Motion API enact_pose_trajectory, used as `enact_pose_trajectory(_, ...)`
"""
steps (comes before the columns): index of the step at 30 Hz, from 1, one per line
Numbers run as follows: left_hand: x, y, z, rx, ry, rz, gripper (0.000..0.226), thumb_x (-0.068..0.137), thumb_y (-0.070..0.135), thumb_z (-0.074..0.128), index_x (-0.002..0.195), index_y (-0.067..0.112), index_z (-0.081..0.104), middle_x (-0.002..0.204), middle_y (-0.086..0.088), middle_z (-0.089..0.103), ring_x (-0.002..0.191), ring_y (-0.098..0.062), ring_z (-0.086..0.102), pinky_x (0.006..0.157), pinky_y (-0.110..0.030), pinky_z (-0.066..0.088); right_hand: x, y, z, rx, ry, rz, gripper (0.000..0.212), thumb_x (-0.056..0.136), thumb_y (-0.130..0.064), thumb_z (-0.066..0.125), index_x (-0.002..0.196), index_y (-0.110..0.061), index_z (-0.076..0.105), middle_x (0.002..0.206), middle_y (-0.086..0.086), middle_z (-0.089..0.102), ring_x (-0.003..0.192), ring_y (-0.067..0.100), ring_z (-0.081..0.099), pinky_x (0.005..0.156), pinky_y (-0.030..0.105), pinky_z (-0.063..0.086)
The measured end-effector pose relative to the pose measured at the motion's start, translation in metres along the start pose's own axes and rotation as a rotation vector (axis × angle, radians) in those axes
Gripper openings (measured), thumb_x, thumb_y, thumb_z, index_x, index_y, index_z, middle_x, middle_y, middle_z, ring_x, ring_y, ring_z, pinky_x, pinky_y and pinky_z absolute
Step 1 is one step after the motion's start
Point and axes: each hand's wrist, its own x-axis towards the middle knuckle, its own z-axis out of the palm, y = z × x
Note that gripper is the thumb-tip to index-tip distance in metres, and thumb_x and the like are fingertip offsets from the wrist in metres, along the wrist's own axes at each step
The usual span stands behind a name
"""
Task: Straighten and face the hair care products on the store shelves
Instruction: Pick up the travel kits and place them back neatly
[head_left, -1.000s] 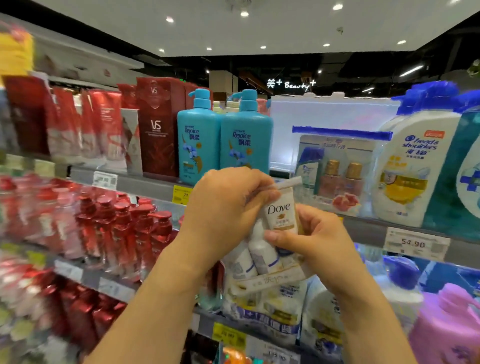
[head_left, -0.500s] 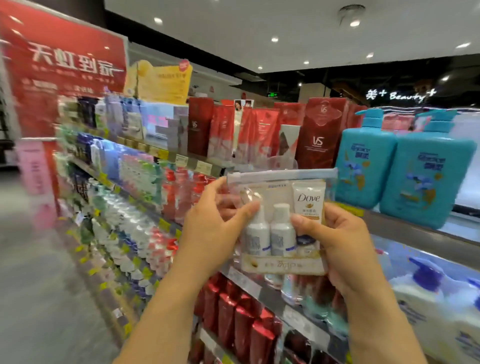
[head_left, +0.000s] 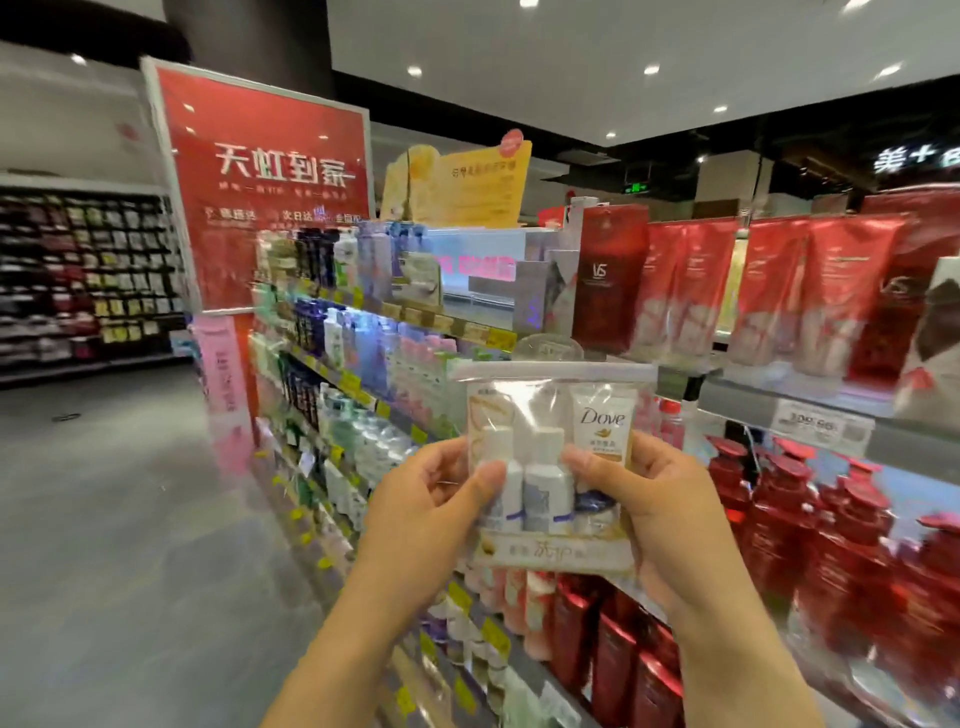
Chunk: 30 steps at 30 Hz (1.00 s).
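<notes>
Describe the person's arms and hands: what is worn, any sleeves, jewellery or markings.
Both forearms are bare as far as the frame shows, with no sleeves in view. The left hand and right hand wear no gloves; no rings, watch or bracelets show. Fingernails look short and unpainted. No markings are visible.

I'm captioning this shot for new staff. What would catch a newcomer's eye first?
First, the clear Dove travel pouch at centre, held up in front of the shelves by the left hand and right hand. Next, the big red sign at upper left at the aisle end. Then the red pump bottles on the shelf at lower right.
</notes>
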Motion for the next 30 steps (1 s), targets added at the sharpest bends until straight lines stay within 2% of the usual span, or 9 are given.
enact_pose_trajectory(3,0.033,-0.027,-0.019,-0.026,0.034,-0.009,0.02,0.075,0.053,0.068,0.094,0.048,0.069,0.094,0.022,0.075,0.086,0.002,0.071,0.067,-0.01,0.052,0.034,0.022,0.022,-0.043,-0.032,-0.002,0.037,0.072,-0.033,0.087,0.105,-0.02,0.077,0.105,0.011,0.078,0.096,0.034,0.075,0.089,0.061,0.056)
enact_pose_trajectory(9,0.116,-0.085,-0.038,0.016,0.035,0.009,0.04,0.08,0.055,0.064,0.114,0.036,0.066,0.102,0.021,0.074,0.094,0.001,0.07,0.074,-0.012,0.053,0.121,0.064,0.041,-0.123,-0.087,-0.031,0.045,0.074,-0.062,0.077,0.108,-0.032,0.076,0.108,0.003,0.078,0.1,0.027,0.075,0.092,0.055,0.056)
enact_pose_trajectory(12,0.173,-0.106,-0.05,0.079,0.074,0.049,0.043,0.078,0.058,0.062,0.115,0.037,0.066,0.099,0.022,0.074,0.091,0.002,0.07,0.071,-0.013,0.053,0.182,0.086,0.052,-0.096,-0.078,-0.023,0.032,0.085,-0.051,0.069,0.105,-0.027,0.077,0.104,0.009,0.079,0.094,0.03,0.076,0.079,0.049,0.062)
enact_pose_trajectory(14,0.215,-0.115,-0.06,0.129,0.107,0.07,0.049,0.076,0.063,0.06,0.118,0.038,0.066,0.099,0.014,0.074,0.092,-0.006,0.07,0.077,-0.026,0.058,0.226,0.097,0.063,-0.1,-0.072,-0.021,0.025,0.087,-0.047,0.069,0.098,-0.027,0.079,0.097,0.009,0.079,0.088,0.028,0.077,0.075,0.046,0.062)
enact_pose_trajectory(17,0.277,-0.129,-0.073,0.191,0.116,0.122,0.017,0.078,0.063,0.058,0.095,0.067,0.061,0.095,0.008,0.073,0.09,-0.013,0.07,0.077,-0.034,0.06,0.288,0.111,0.077,-0.136,-0.041,-0.084,0.023,0.079,-0.051,0.075,0.089,-0.029,0.078,0.084,0.0,0.077,0.07,0.016,0.07,0.06,0.03,0.054)
enact_pose_trajectory(19,0.314,-0.143,-0.078,0.203,0.114,0.164,0.016,0.079,0.063,0.057,0.091,0.073,0.056,0.094,0.008,0.072,0.09,-0.012,0.07,0.075,-0.031,0.06,0.325,0.12,0.087,-0.09,-0.02,-0.132,0.027,0.076,-0.043,0.077,0.1,-0.03,0.076,0.094,-0.001,0.079,0.076,0.016,0.076,0.059,0.026,0.057)
enact_pose_trajectory(24,0.393,-0.189,-0.091,0.174,0.152,0.17,0.068,0.075,0.066,0.057,0.134,0.032,0.059,0.097,0.027,0.065,0.093,0.012,0.064,0.069,-0.008,0.051,0.405,0.145,0.111,-0.034,0.101,-0.174,0.015,0.087,-0.011,0.074,0.094,-0.024,0.079,0.092,0.003,0.08,0.078,0.021,0.078,0.056,0.03,0.06)
enact_pose_trajectory(28,0.46,-0.226,-0.112,0.115,0.139,0.188,0.074,0.071,0.072,0.055,0.132,0.029,0.06,0.091,0.031,0.068,0.089,0.01,0.065,0.075,-0.014,0.055,0.466,0.158,0.127,0.016,0.228,-0.24,0.015,0.088,-0.008,0.072,0.101,-0.015,0.075,0.092,0.005,0.08,0.077,0.019,0.077,0.058,0.036,0.061)
enact_pose_trajectory(30,0.494,-0.248,-0.121,0.1,0.125,0.19,0.057,0.08,0.064,0.059,0.127,0.031,0.061,0.098,0.037,0.065,0.09,0.009,0.066,0.08,-0.022,0.057,0.495,0.163,0.135,0.041,0.296,-0.294,0.018,0.089,-0.008,0.071,0.106,-0.013,0.073,0.097,0.005,0.079,0.084,0.022,0.077,0.064,0.041,0.062)
